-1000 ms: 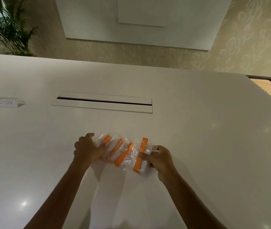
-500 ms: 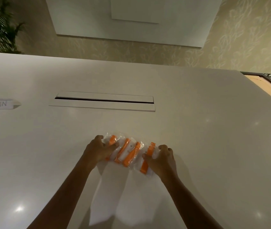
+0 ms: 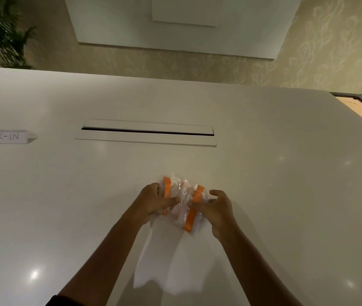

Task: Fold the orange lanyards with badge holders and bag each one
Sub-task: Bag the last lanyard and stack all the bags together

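A moment ago the bagged lanyards (image 3: 182, 202) lay fanned out in a row between my hands, four orange strips showing side by side. Now I've pushed them together — only two orange strips show clearly, and the clear bags are bunched into one crinkled heap. I take that to mean the folding and bagging is done for this batch and I'm gathering the packets into a stack.

My left hand (image 3: 153, 202) is at the left side of the heap, its fingers curled round the edge and the thumb lying across the front of the plastic. My right hand (image 3: 216, 206) grips the right side, thumb and forefinger pinching the bag near the long orange strip, the other fingers curled above it. Both are grasping the bundle, not just resting on it.

The bundle sits on the white bench (image 3: 286, 195), near my edge and roughly in the middle, well short of the long slot (image 3: 148, 131) set in the top. The plastic is shiny and wrinkled, so how many packets are in there I cannot tell. One orange strip stands near-upright at the left; the other runs slanting down at the right, its lower end sticking out past my thumb.

Far off to the left lies a paper sign reading CHECK-IN (image 3: 1, 136) — well apart from the work.
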Action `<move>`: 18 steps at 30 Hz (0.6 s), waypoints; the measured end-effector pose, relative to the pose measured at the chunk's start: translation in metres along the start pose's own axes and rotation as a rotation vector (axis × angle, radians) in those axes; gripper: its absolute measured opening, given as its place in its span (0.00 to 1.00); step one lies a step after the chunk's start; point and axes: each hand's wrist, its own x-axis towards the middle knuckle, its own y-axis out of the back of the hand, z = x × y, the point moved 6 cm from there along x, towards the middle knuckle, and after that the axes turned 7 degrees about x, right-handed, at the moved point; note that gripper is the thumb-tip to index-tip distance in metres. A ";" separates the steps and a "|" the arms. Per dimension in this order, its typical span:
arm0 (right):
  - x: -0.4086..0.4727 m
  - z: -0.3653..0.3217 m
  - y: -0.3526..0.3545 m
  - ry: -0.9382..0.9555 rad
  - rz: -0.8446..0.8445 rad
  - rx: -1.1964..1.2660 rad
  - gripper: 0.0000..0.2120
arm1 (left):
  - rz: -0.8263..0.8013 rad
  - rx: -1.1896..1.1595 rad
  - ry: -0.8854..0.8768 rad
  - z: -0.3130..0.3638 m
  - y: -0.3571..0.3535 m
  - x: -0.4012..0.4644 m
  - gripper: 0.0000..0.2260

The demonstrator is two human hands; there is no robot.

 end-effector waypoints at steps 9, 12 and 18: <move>0.006 0.003 -0.002 0.020 -0.173 0.181 0.37 | -0.139 -0.601 0.016 0.004 -0.016 -0.026 0.26; 0.006 0.000 -0.007 0.052 -0.322 0.158 0.24 | -0.114 -0.639 0.046 0.001 -0.015 -0.032 0.31; 0.000 -0.005 -0.030 -0.106 -0.514 0.435 0.28 | -0.062 -0.808 0.061 -0.007 -0.003 -0.037 0.27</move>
